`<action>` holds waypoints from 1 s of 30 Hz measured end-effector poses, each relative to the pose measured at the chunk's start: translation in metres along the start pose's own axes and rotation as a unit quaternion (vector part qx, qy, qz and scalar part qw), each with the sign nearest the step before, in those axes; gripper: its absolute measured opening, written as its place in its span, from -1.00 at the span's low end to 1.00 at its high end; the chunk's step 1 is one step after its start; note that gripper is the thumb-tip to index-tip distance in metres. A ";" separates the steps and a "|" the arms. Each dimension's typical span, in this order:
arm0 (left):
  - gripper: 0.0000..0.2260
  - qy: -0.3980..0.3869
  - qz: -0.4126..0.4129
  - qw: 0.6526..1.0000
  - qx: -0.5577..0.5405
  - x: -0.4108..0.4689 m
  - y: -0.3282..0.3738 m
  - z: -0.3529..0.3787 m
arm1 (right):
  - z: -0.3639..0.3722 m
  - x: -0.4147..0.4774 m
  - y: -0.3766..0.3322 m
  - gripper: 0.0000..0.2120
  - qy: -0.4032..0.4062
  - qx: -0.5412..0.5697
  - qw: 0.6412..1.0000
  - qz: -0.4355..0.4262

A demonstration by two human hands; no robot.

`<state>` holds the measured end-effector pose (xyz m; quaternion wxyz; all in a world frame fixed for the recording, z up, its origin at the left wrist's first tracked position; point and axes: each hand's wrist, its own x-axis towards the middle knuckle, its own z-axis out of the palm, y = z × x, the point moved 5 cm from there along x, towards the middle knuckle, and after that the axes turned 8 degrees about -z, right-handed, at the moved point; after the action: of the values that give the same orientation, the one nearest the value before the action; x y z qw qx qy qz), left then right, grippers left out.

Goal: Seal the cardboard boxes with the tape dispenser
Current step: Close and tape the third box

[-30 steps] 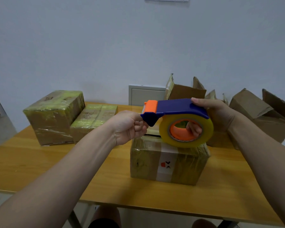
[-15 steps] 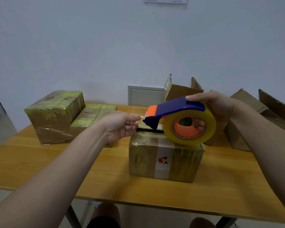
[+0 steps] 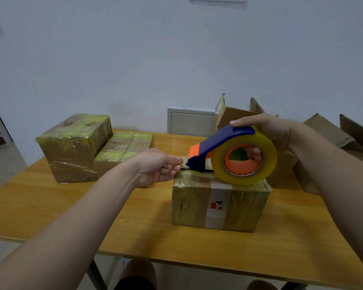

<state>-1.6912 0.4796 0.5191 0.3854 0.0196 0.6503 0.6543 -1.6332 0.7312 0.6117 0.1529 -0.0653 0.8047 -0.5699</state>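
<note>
A taped cardboard box (image 3: 218, 203) with a white label strip stands on the wooden table (image 3: 50, 206) in front of me. A blue and orange tape dispenser (image 3: 222, 143) with a big yellowish tape roll rests on the box's top. My right hand (image 3: 266, 130) grips the dispenser, fingers through the roll's orange core. My left hand (image 3: 158, 166) pinches the free end of the tape at the dispenser's orange nose, by the box's top left edge.
Two tape-wrapped boxes (image 3: 76, 147) (image 3: 124, 148) sit at the table's back left. Several open cardboard boxes (image 3: 327, 135) stand at the back right, behind my right arm. A white wall panel (image 3: 190, 122) lies behind the table. My knees show under the front edge.
The dispenser has come down from above the box onto its top. My left hand has shifted from gripping the dispenser's nose to pinching the tape end beside it.
</note>
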 end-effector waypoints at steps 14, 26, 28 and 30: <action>-0.84 0.045 -0.024 0.992 0.117 -0.002 0.004 -0.005 | -0.007 -0.004 0.023 -0.50 0.011 0.060 0.998 -0.014; -0.84 0.052 -0.027 0.995 0.083 -0.003 0.001 -0.006 | 0.013 0.005 -0.029 -0.39 -0.056 -0.056 0.996 -0.033; -0.83 0.056 -0.026 0.995 0.079 -0.003 0.000 -0.007 | 0.013 0.010 -0.032 -0.39 -0.049 -0.069 0.996 -0.028; -0.83 0.062 -0.020 0.995 0.077 -0.002 0.000 -0.007 | 0.010 0.012 -0.025 -0.37 -0.033 -0.070 0.997 -0.008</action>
<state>-1.6933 0.4725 0.5186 0.3545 -0.0042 0.7217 0.5945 -1.6434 0.7102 0.6296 0.1699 -0.1016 0.8365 -0.5110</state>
